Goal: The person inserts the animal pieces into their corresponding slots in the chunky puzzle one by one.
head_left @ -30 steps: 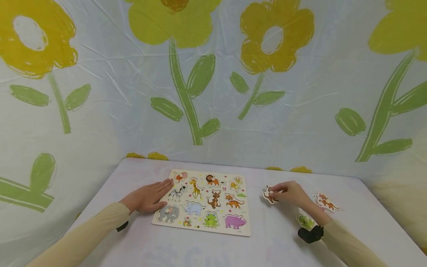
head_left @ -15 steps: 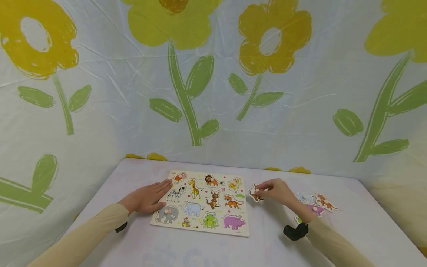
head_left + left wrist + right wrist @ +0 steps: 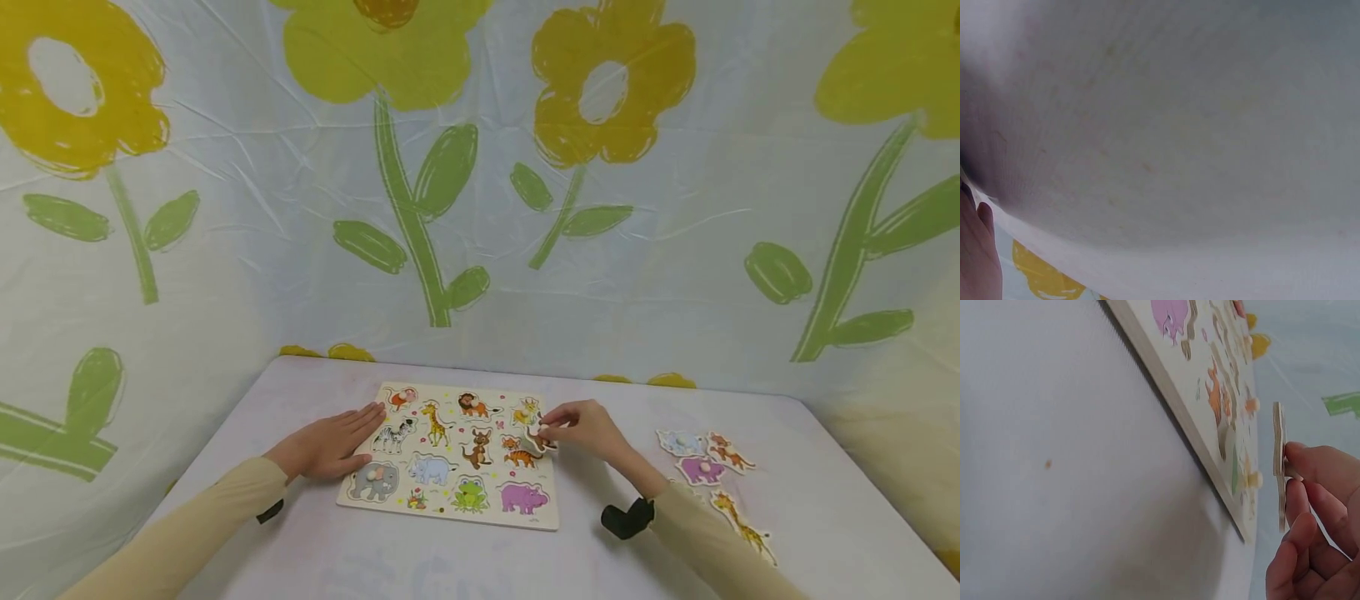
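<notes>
A wooden animal puzzle board [image 3: 450,518] lies on the table, several of its animals fitted with knobs. My left hand [image 3: 326,442] rests flat with its fingers on the board's left edge; in the left wrist view only part of that hand [image 3: 977,247] shows at the lower left corner. My right hand [image 3: 588,433] pinches a brown kangaroo puzzle piece [image 3: 542,437] by its knob over the board's right edge, overlapping the printed tiger [image 3: 517,456]. In the right wrist view the kangaroo piece [image 3: 1279,440] stands edge-on, raised off the board, between thumb and fingers.
Loose pieces lie on the table right of the board: a blue rhino [image 3: 681,442], a purple hippo [image 3: 701,472], a tiger [image 3: 727,451] and a giraffe [image 3: 741,523]. Another piece beside the giraffe is mostly hidden by the right forearm. A flowered cloth [image 3: 480,333] hangs behind the table.
My right hand has carried the kangaroo piece leftward from the bare table to above the board's right edge, uncovering the loose pieces. The left hand has stayed on the board.
</notes>
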Demonstrator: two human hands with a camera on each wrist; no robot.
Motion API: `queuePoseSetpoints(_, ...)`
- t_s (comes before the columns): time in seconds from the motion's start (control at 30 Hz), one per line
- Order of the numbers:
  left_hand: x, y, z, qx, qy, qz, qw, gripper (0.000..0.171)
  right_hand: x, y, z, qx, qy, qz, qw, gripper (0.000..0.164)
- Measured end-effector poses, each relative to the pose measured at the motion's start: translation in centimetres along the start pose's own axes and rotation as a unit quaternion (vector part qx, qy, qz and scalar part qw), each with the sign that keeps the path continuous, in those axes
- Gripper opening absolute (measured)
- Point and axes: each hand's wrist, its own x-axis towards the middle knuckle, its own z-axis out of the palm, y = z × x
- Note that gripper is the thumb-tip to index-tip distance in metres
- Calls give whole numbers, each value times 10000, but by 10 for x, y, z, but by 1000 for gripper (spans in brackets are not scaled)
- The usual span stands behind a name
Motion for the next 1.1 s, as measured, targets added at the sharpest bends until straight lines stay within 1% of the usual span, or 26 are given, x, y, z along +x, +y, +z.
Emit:
queuePoseSetpoints(0.27, 0, 0, 0, 33, 114, 131, 9998, 69, 3, -10, 15, 41, 73, -22, 10000, 17)
queuePoseSetpoints(0.43, -1, -1, 2, -26, 172, 181, 9997, 68, 6, -16, 25, 42, 11, -186, 9998, 16)
queuePoseSetpoints(0.57, 0, -2, 3, -28, 269, 254, 9993, 68, 6, -22, 31, 133, -39, -152, 9998, 15)
queuePoseSetpoints(0.7, 0, -3, 5, -15, 368, 326, 9988, 68, 7, -25, 38, 117, -89, -228, 9996, 14)
queuePoseSetpoints(0.77, 0, -3, 5, -9, 367, 318, 9988, 68, 7, -25, 41, 73, -97, -317, 9994, 14)
queuePoseSetpoints(0.87, 0, -3, 5, -40, 275, 255, 9993, 69, 9, -27, 46, 53, -105, -410, 9991, 14)
queuePoseSetpoints(1.0, 0, -2, 5, 29, 123, 135, 9998, 70, 10, -31, 51, 99, -136, -444, 9989, 11)
queuePoseSetpoints(1.1, 0, -3, 5, 90, 108, 104, 9998, 70, 10, -35, 53, 122, -155, -489, 9986, 10)
